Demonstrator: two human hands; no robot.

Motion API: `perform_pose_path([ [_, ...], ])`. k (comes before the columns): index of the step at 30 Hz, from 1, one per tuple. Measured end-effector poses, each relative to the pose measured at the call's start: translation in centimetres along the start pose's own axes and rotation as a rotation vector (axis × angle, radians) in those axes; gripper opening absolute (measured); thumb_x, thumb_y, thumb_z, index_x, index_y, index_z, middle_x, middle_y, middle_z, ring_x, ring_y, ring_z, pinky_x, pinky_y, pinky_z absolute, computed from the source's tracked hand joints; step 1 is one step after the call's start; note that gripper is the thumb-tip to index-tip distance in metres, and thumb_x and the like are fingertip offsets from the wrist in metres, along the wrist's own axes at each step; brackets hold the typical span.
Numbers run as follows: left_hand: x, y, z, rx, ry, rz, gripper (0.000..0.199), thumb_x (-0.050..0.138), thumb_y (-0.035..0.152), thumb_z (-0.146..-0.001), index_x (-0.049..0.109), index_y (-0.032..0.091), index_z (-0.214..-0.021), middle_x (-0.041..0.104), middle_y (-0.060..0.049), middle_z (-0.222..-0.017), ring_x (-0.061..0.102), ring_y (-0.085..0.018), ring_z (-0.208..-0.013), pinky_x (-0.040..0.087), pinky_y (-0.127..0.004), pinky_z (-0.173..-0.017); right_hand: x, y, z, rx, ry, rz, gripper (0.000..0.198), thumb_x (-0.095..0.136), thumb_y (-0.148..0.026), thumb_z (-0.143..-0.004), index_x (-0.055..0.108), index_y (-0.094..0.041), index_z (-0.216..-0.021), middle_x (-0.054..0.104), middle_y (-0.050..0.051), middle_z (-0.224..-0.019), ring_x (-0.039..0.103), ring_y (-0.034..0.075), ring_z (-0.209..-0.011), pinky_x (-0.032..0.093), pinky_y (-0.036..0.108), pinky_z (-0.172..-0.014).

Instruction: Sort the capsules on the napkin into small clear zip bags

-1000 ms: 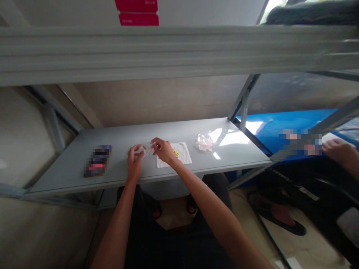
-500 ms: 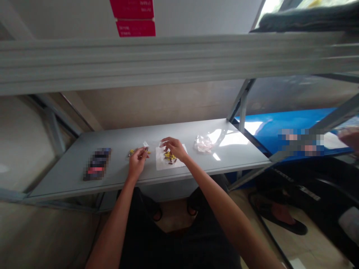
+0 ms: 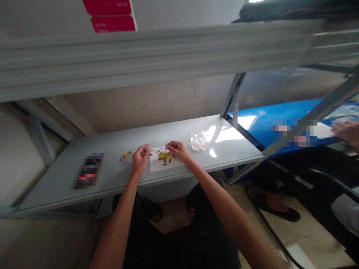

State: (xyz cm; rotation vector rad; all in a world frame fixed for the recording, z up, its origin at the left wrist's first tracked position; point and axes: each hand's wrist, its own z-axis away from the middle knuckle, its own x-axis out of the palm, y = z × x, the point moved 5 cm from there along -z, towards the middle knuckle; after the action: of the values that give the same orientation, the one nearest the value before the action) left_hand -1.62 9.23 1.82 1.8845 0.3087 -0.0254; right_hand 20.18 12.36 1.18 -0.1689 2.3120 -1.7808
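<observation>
A white sheet [image 3: 157,166] lies on the grey shelf, bearing a loose pile of small yellow and dark brown pieces [image 3: 164,156]. At the sheet's left edge is my left hand [image 3: 141,157], its thumb and fingers drawn together. A tiny yellowish bit shows by those fingertips, too small to name. My right hand [image 3: 179,150] hovers over the right side of the pile with bent, closed fingers; whatever they hold is hidden. Left of my left hand sits a clear bag [image 3: 126,155] with more yellow and brown pieces.
A crumpled clear plastic bag [image 3: 198,141] lies right of the sheet. A dark, blurred-out object [image 3: 90,170] is on the left of the grey shelf [image 3: 112,179]. An upper beam [image 3: 168,56] crosses above. On the right, another person's hand [image 3: 347,131] is over a blue surface [image 3: 260,121].
My left hand has moved off the bag of pieces to the sheet's left edge. My right hand has come down slightly, nearer the pile. The view has shifted a little.
</observation>
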Motion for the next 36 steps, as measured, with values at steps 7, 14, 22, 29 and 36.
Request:
perform_pose_path([
  [7, 0.0, -0.4, 0.2, -0.033, 0.032, 0.108, 0.042, 0.070, 0.047, -0.085, 0.066, 0.016, -0.113, 0.076, -0.011, -0.099, 0.067, -0.014, -0.072, 0.050, -0.023, -0.061, -0.3, -0.1, 0.5, -0.026, -0.013, 0.034, 0.034, 0.068, -0.049, -0.082, 0.069, -0.015, -0.089, 0.064, 0.001, -0.068, 0.049, 0.010, -0.053, 0.037, 0.021, -0.048],
  [14, -0.1, 0.4, 0.6, -0.040, 0.048, 0.178, 0.040, 0.071, 0.046, -0.084, 0.066, 0.016, -0.110, 0.077, -0.012, -0.105, 0.066, -0.013, -0.071, 0.047, -0.022, -0.059, -0.3, 0.3, 0.5, -0.010, -0.020, -0.023, 0.029, 0.071, -0.042, -0.078, 0.069, -0.015, -0.086, 0.065, 0.002, -0.068, 0.049, 0.010, -0.054, 0.038, 0.022, -0.049],
  [22, -0.5, -0.1, 1.1, -0.013, 0.031, 0.020, 0.028, 0.062, 0.040, -0.087, 0.069, 0.017, -0.102, 0.075, -0.009, -0.100, 0.068, -0.014, -0.075, 0.050, -0.024, -0.063, -1.7, -0.3, 0.9, 0.042, 0.154, -0.191, 0.033, 0.071, -0.050, -0.078, 0.064, -0.019, -0.085, 0.072, 0.003, -0.075, 0.046, 0.008, -0.048, 0.033, 0.022, -0.041],
  [29, -0.7, 0.0, 2.0, 0.023, 0.105, -0.143, 0.019, 0.055, 0.027, -0.085, 0.072, 0.017, -0.089, 0.076, -0.005, -0.090, 0.069, -0.016, -0.071, 0.052, -0.026, -0.067, -8.3, -1.7, 2.2, 0.010, 0.384, -0.058, 0.027, 0.071, -0.043, -0.082, 0.062, -0.019, -0.086, 0.073, 0.005, -0.076, 0.049, 0.009, -0.045, 0.035, 0.024, -0.038],
  [36, -0.7, 0.2, 2.3, 0.046, 0.151, -0.265, 0.020, 0.052, 0.021, -0.083, 0.072, 0.018, -0.085, 0.076, -0.005, -0.087, 0.069, -0.019, -0.077, 0.052, -0.028, -0.069, -15.6, -1.1, 4.0, 0.065, 0.622, 0.169, 0.015, 0.070, -0.030, -0.085, 0.061, -0.022, -0.093, 0.071, 0.006, -0.072, 0.054, 0.016, -0.047, 0.037, 0.031, -0.042],
])
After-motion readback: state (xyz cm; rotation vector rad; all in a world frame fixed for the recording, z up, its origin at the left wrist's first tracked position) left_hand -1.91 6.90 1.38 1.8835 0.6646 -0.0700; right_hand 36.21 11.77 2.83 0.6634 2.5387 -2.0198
